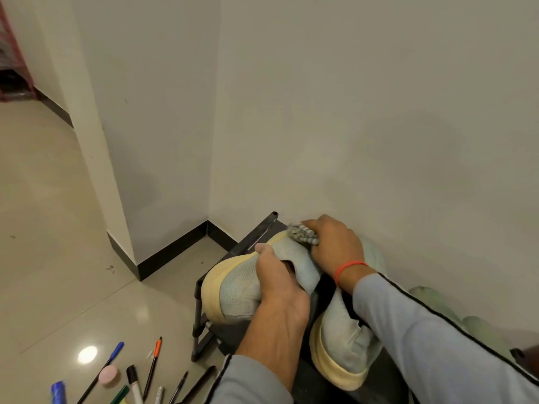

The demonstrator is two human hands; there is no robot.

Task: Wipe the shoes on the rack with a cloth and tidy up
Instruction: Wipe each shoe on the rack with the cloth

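A pale green knit shoe with a cream sole lies tilted on its side over the top of a black shoe rack. My left hand grips it at the collar, thumb over the upper. My right hand presses a bunched grey patterned cloth against the shoe's far end near the sole. The matching second shoe rests on the rack below my right forearm, which hides part of it.
Several pens and markers, a pink round eraser and a blue marker lie on the glossy tile floor at lower left. Pale green items sit at the right by the wall. The rack stands in a wall corner.
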